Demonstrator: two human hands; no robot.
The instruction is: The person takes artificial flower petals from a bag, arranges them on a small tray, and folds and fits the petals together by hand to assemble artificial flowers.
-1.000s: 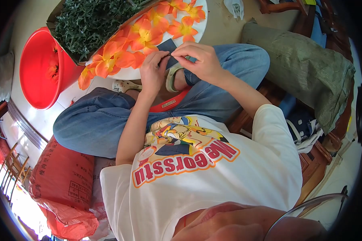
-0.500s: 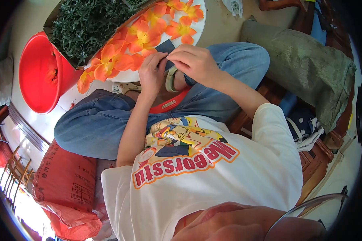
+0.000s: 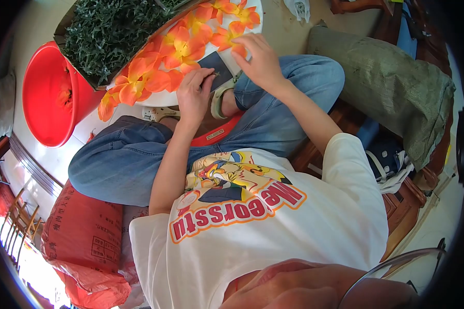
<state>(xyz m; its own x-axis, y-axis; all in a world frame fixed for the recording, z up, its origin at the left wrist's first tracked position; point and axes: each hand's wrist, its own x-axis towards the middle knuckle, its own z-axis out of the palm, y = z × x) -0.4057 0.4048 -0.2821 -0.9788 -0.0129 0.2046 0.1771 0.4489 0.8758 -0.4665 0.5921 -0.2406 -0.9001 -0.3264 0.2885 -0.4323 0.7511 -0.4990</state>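
Orange and yellow artificial flowers (image 3: 183, 47) lie along a white round surface (image 3: 255, 40). My left hand (image 3: 193, 92) is closed in a pinch in front of them, with something tiny at its fingertips that I cannot make out. A dark flat rectangle (image 3: 219, 66) lies just beyond those fingertips. My right hand (image 3: 260, 62) reaches over the white surface, thumb and fingers apart, its fingertips close to an orange flower (image 3: 231, 38) at the right; nothing shows between them.
A cardboard box of dark green artificial leaves (image 3: 113, 38) stands at the upper left. Beside it is a red tub (image 3: 46, 98) with orange flowers inside. A greenish woven sack (image 3: 386, 82) lies at the right, and a red printed sack (image 3: 82, 221) at the lower left.
My right hand has left the fingertips of my left hand, moved up and right toward the flowers, and opened. My left hand has stayed nearly in place.
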